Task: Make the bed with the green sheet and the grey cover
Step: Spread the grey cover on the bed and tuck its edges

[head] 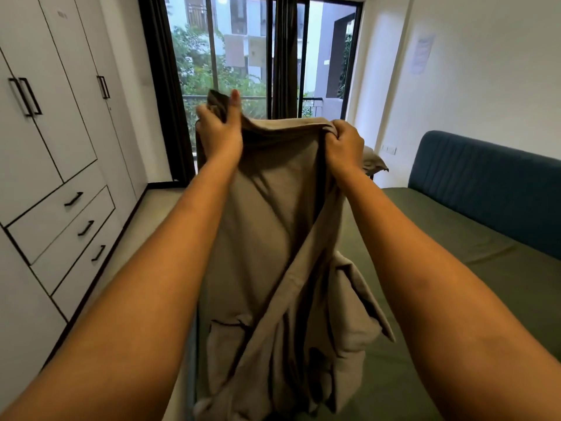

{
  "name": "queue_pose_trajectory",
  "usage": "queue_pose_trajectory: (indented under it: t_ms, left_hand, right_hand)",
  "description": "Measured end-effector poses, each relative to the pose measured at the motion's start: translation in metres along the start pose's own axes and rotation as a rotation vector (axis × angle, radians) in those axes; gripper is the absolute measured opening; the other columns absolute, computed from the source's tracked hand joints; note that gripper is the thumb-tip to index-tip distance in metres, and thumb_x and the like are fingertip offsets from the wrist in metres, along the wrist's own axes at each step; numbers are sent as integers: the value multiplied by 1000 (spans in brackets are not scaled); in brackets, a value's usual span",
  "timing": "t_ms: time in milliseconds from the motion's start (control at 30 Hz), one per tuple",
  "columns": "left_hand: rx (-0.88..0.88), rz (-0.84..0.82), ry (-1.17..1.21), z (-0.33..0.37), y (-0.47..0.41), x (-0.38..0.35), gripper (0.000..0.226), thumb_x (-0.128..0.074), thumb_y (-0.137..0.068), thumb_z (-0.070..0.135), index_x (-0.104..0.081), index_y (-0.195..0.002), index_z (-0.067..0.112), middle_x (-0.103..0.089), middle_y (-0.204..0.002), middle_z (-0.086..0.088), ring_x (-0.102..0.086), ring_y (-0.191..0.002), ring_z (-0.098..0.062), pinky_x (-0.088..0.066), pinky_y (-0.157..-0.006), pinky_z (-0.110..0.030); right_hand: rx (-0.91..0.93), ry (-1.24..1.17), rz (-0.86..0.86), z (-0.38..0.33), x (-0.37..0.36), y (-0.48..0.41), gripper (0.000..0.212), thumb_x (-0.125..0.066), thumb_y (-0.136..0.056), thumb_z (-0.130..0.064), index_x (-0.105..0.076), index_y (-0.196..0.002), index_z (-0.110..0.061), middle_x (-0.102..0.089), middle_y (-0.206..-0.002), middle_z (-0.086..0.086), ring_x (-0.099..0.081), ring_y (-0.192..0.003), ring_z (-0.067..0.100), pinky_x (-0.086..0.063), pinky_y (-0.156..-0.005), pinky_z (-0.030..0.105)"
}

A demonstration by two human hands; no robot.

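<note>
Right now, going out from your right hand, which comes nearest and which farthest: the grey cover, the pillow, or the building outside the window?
1. Grey cover: gripped in the right hand.
2. Pillow: beyond the hand, near the window.
3. Building: outside, behind the glass.

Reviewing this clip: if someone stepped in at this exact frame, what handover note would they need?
Left hand: grips a top corner of the grey cover, thumb up.
Right hand: fist closed on the cover's top edge.
Cover: held up at arm's length, hanging partly folded, with its lower end bunched by the bed's near side.
Green sheet: spread over the mattress, up to the blue headboard.
Done: sheet is on.
Left: open out the cover and spread it over the sheet.
</note>
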State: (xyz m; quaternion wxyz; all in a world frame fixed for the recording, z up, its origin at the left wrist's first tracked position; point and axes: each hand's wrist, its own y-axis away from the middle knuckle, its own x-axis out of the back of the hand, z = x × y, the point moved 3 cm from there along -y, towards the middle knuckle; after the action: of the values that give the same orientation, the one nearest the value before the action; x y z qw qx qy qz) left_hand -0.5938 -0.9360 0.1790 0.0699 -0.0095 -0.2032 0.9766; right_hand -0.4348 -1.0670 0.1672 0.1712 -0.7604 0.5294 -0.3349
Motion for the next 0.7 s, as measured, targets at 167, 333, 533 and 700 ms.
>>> queue_pose_trajectory:
  t_ms: [167, 333, 533, 700]
  left_hand:
    - [-358, -421, -533, -33, 47, -34, 83, -72, -70, 59, -38, -137, 23, -24, -137, -18, -20, -132, -34, -26, -109, -42]
    - [-554, -375, -533, -19, 38, -50, 29, -59, -87, 20, -63, -113, 6, -48, -119, -22, -44, -115, -35, -35, -90, -37]
    - [-665, -219, -430, 19, 21, -68, 25, -43, -85, 5, -66, -97, 4, -58, -107, -18, -54, -96, -34, -31, -69, -29]
    - [-540, -178, -343, -6, -2, -76, 19, -43, -84, 1, -61, -87, 2, -63, -94, -18, -56, -89, -33, -28, -63, -30]
  right_hand:
    - [161, 50, -234, -12, -11, 13, 19, -53, -90, -13, -66, -79, -4, -58, -71, 3, -50, -69, 12, -33, -54, 17]
    - [232, 18, -180, -19, 7, 5, 13, -62, -81, -13, -65, -91, -4, -55, -70, -9, -49, -61, -3, -37, -59, 15]
    - [120, 221, -273, 10, 4, 2, 46, -70, -80, -24, -53, -121, -14, -63, -113, 7, -58, -101, 24, -47, -85, 33]
    - [-260, 385, -373, 81, -31, 28, 21, -59, -81, -16, -61, -101, -10, -64, -102, 17, -60, -96, 38, -47, -74, 38]
